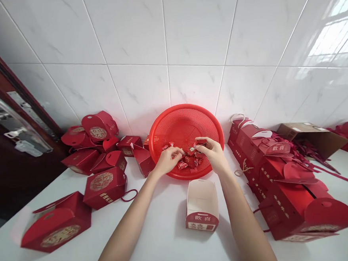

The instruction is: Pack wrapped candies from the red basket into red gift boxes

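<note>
A round red plastic basket [188,107] leans against the tiled wall, with red-wrapped candies [191,162] gathered in its lower part. Over the candies is my left hand [168,160], its fingers pinched together; whatever lies between the fingertips is hidden. My right hand [212,154] reaches in from the other side, its thumb and fingers closed on a red-wrapped candy [201,142]. Just in front of the basket, between my forearms, stands a small open-topped box [202,220], red at the front and pale inside.
Several red gift boxes [106,187] are scattered at the left of the white table [157,240]. More red boxes [273,177] with handles form a row at the right. Behind them sits a cardboard carton [306,130] with dark red ribbons. A door with keys [26,146] borders the left.
</note>
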